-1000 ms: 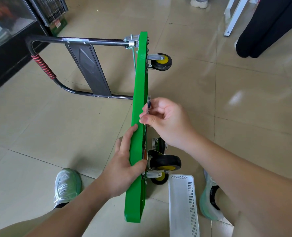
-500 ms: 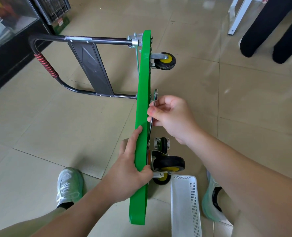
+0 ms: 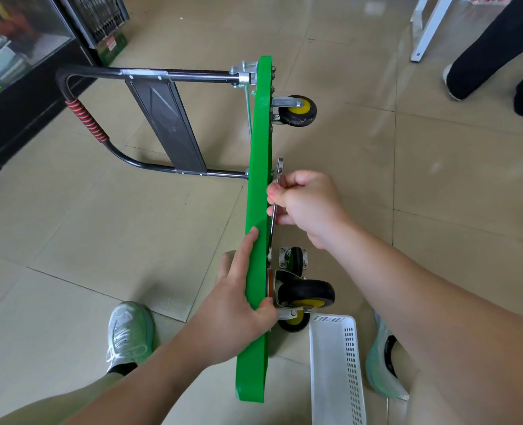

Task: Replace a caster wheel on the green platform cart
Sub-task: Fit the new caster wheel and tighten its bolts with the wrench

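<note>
The green platform cart (image 3: 258,154) stands on its side edge on the floor, its black handle (image 3: 149,75) folded out to the left. My left hand (image 3: 238,305) grips the deck's upper edge, fingers over the top face and thumb on the underside. My right hand (image 3: 307,204) holds a flat metal wrench (image 3: 278,176) against the underside, its lower end reaching toward the near caster's plate. A black caster with a yellow hub (image 3: 306,294) is mounted close to my left thumb. A loose caster (image 3: 295,259) lies on the floor behind it. Another mounted caster (image 3: 297,110) sits at the far end.
A white perforated basket (image 3: 336,369) lies on the floor at the lower right, beside my shoes (image 3: 128,332). Another person's dark-trousered legs (image 3: 493,47) stand at the upper right near a white table leg (image 3: 425,29). A glass-fronted cabinet (image 3: 15,56) fills the upper left.
The wrench and my right hand have shifted slightly along the underside; the view has moved a little. My left hand keeps its grip on the deck.
</note>
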The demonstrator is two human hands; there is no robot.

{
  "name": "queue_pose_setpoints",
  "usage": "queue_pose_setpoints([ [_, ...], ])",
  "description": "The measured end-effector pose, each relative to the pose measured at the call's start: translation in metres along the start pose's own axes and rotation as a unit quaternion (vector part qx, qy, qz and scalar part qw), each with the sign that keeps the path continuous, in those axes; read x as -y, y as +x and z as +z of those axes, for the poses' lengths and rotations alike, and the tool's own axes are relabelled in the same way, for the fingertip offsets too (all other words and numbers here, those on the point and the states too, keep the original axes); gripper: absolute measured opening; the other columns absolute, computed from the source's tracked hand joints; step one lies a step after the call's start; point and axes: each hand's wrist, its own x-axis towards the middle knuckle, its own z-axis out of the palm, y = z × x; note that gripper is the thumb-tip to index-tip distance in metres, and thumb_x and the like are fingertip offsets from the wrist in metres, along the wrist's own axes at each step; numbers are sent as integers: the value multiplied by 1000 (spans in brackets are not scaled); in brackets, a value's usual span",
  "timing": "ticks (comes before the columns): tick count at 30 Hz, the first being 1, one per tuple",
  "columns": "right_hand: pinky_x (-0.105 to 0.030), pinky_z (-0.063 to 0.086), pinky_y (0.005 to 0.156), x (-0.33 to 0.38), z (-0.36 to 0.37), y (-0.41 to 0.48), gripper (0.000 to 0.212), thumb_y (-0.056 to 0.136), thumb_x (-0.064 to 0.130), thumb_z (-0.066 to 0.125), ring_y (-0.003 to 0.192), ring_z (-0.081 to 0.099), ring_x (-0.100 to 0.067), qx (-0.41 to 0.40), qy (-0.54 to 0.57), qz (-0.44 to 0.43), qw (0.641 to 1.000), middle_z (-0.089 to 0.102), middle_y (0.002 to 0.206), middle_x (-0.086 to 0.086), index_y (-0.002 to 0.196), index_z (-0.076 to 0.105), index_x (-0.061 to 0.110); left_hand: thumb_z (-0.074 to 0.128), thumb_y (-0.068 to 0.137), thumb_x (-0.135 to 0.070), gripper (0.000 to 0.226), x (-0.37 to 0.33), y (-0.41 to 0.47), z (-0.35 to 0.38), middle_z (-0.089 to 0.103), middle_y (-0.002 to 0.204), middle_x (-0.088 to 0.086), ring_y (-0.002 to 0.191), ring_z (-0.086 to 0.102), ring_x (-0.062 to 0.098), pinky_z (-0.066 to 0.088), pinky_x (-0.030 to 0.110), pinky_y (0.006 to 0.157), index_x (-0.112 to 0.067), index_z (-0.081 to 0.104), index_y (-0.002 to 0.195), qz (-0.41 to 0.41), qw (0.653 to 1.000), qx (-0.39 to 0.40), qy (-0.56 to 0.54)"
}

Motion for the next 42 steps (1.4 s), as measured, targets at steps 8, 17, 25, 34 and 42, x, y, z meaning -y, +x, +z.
queue_pose_setpoints([
  [8, -39, 64, 70, 0, 0, 6, 6, 92, 12, 72, 58, 68, -15, -4, 15, 30, 999, 73, 83, -4, 89, 67, 11, 64, 80, -28, 102, -2, -1, 0, 38, 118, -19, 79, 66, 40, 60, 48, 71, -76, 0, 144, -5, 1000, -1, -19],
  [17, -37, 64, 67, -1, -1, 12, 8, 92, 12, 73, 64, 70, -18, 15, 21, 47, 999, 73, 86, -6, 95, 68, 8, 67, 87, -18, 105, 2, 1, -1, 38, 117, -22, 78, 67, 38, 59, 46, 72, -74, 0, 145, 1, 1000, 2, -12],
  [25, -38, 63, 68, -3, -5, 12, 7, 93, 11, 71, 70, 71, -18, 54, 4, 4, 999, 72, 84, -6, 88, 67, 11, 66, 92, -11, 101, 4, 3, -4, 39, 120, -20, 84, 68, 27, 59, 39, 78, -69, 5, 147, 12, 1000, 3, -19],
  [34, -44, 63, 81, -16, -45, 6, 9, 93, 7, 70, 84, 76, -21, 33, 5, -70, 997, 74, 88, -3, 94, 67, 15, 65, 93, -14, 95, 5, 4, -2, 40, 126, -17, 84, 68, 31, 62, 42, 74, -70, 9, 146, 18, 999, 1, -45],
  [42, -45, 62, 82, -38, -26, 1, 11, 93, 8, 70, 92, 74, -24, 58, -16, -81, 995, 74, 85, -1, 92, 68, 18, 63, 83, -28, 93, 6, 4, 0, 41, 126, -15, 90, 67, 29, 62, 42, 79, -71, 9, 146, 23, 998, 1, -60],
])
